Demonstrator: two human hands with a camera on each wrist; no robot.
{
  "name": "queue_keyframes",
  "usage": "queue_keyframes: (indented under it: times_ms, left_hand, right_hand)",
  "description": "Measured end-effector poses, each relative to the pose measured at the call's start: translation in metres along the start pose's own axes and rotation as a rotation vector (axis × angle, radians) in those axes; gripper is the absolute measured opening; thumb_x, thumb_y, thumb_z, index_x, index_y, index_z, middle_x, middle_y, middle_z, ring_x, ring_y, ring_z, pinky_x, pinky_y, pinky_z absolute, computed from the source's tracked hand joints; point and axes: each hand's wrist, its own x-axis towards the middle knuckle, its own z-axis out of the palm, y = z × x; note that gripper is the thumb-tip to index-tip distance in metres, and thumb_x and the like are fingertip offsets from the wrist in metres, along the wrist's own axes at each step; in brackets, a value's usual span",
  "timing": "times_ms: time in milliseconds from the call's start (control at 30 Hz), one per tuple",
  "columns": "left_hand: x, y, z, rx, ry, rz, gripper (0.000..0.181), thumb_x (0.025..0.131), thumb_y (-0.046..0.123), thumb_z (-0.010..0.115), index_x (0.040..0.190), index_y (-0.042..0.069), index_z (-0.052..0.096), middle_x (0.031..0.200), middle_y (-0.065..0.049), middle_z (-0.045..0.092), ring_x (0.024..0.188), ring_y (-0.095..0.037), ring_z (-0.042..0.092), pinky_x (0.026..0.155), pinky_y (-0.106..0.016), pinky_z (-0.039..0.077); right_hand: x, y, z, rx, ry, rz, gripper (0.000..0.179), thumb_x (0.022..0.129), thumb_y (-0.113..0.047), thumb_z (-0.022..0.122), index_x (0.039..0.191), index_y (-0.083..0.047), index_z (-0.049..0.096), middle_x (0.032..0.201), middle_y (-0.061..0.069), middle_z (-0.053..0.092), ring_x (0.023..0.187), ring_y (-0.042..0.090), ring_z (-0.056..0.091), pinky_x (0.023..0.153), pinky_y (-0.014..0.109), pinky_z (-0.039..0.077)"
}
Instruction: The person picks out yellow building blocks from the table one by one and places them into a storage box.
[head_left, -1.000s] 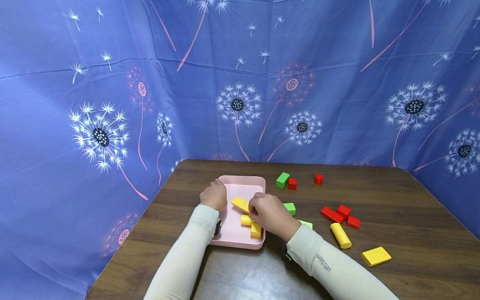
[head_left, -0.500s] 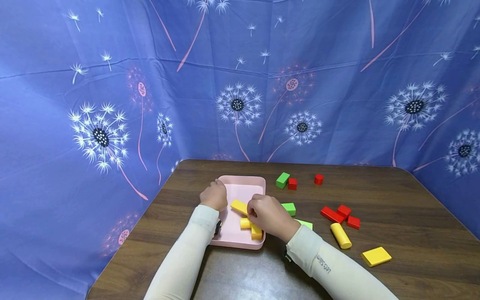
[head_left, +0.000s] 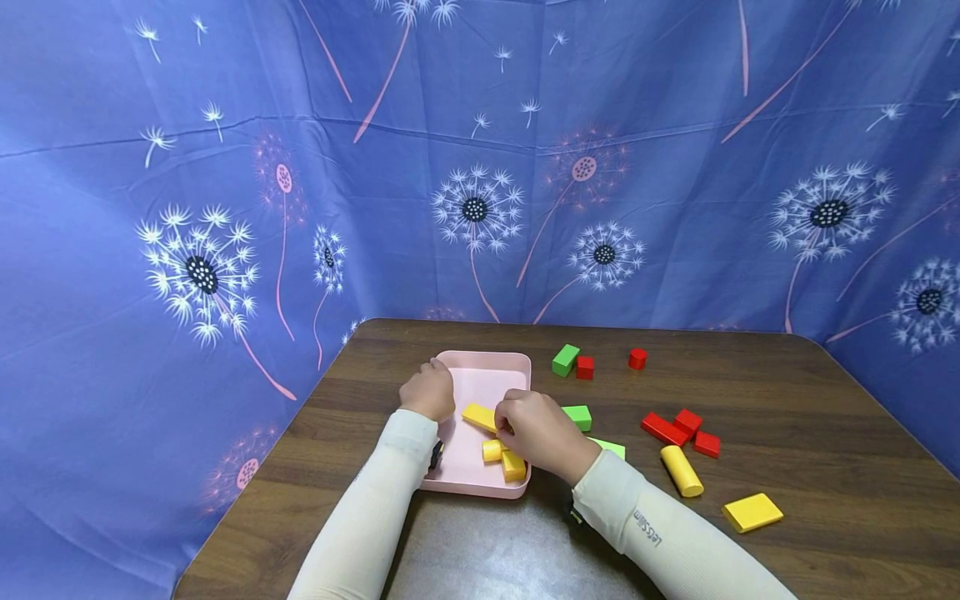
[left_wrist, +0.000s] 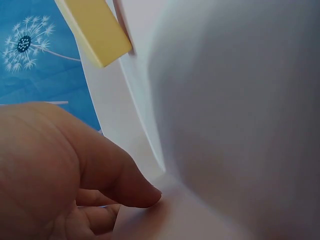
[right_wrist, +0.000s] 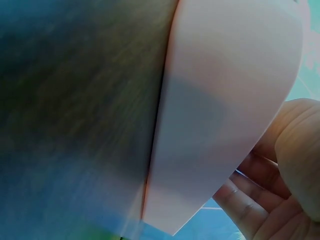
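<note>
A pink tray (head_left: pixel 480 490) lies on the table, and my left hand (head_left: pixel 429 392) grips its left rim. In the left wrist view the thumb (left_wrist: pixel 135 187) presses the inner face of the wall, with other fingers behind it. My right hand (head_left: pixel 543 429) reaches over the right rim, its fingers bent down among yellow blocks. These are a flat block (head_left: pixel 477 415), a short cylinder (head_left: pixel 492 451) and a chunky block (head_left: pixel 513 467). In the right wrist view the tray wall (right_wrist: pixel 215 115) hides the fingertips, so I cannot tell whether they hold a block.
Right of the tray lie green blocks (head_left: pixel 577 417), one partly behind the right hand. Red blocks (head_left: pixel 663 429), a yellow cylinder (head_left: pixel 681 472) and a flat yellow block (head_left: pixel 752 512) are farther right. A patterned blue cloth (head_left: pixel 675 167) hangs behind the table (head_left: pixel 750 375).
My right hand has shifted slightly left. The yellow flat block and cylinder in the tray have slid a little toward the front. My left hand has stayed put.
</note>
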Motion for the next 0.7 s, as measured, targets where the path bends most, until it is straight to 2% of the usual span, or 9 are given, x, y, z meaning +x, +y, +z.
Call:
queue_keyframes:
  times_ms: [700]
  left_hand:
    - [-0.0004,0.0007,0.0005,-0.005,-0.009,0.002,0.077,0.093,0.022,0.067,0.154,-0.010,0.036,0.140,-0.028,0.057,0.113,-0.041,0.067,0.083,-0.058,0.059]
  right_hand:
    - [-0.0007,0.0002,-0.0019,-0.052,0.003,0.000,0.010,0.081,-0.012,0.086,0.081,-0.019,0.079,0.076,-0.009,0.066,0.065,0.003,0.053,0.067,0.021,0.055]
